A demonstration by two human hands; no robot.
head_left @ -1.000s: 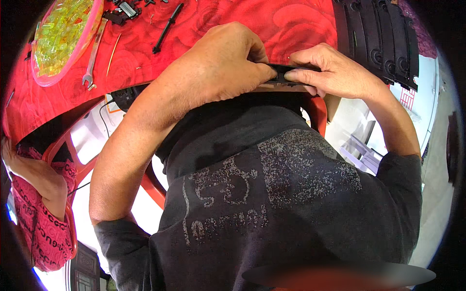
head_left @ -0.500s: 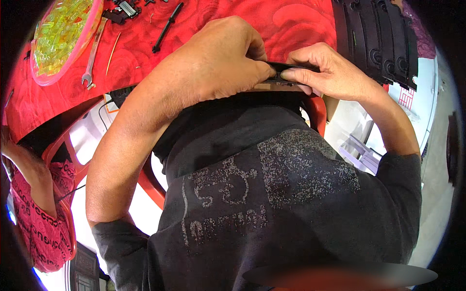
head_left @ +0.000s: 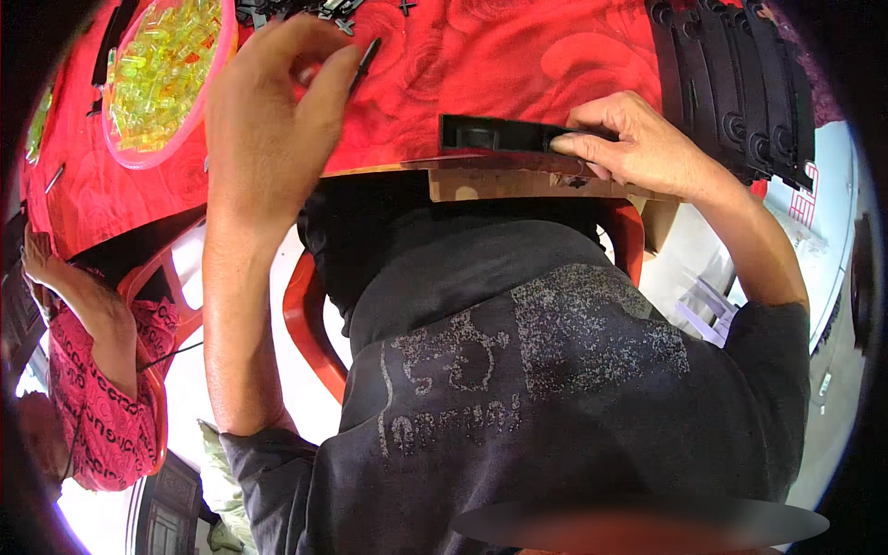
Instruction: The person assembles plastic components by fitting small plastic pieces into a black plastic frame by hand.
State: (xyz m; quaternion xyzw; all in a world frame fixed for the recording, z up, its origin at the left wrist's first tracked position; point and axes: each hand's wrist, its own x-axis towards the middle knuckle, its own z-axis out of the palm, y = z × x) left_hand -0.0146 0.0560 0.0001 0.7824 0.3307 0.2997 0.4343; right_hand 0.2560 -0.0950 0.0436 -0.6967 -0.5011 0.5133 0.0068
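Observation:
My right hand grips the right end of a long black plastic piece, thumb on top and fingers behind it. The piece has a raised rim and recesses along its face. It lies at the near edge of the table, above a brown cardboard piece. My left hand is off it, over the left side of the table, slightly blurred. Its thumb and fingers are curved and loosely apart, with no held thing visible. Beside the thumb lies a thin black stick, partly hidden by the hand.
A pink-rimmed basin of small yellow-green clear pieces stands at left. Small black parts lie at the far edge of view. Several long black strips lie at right on the red cloth. Another person's arm shows at left.
My left hand has let go of the black plastic piece and moved left and away from me. The piece shows more fully now, still in my right hand. The view has shifted slightly.

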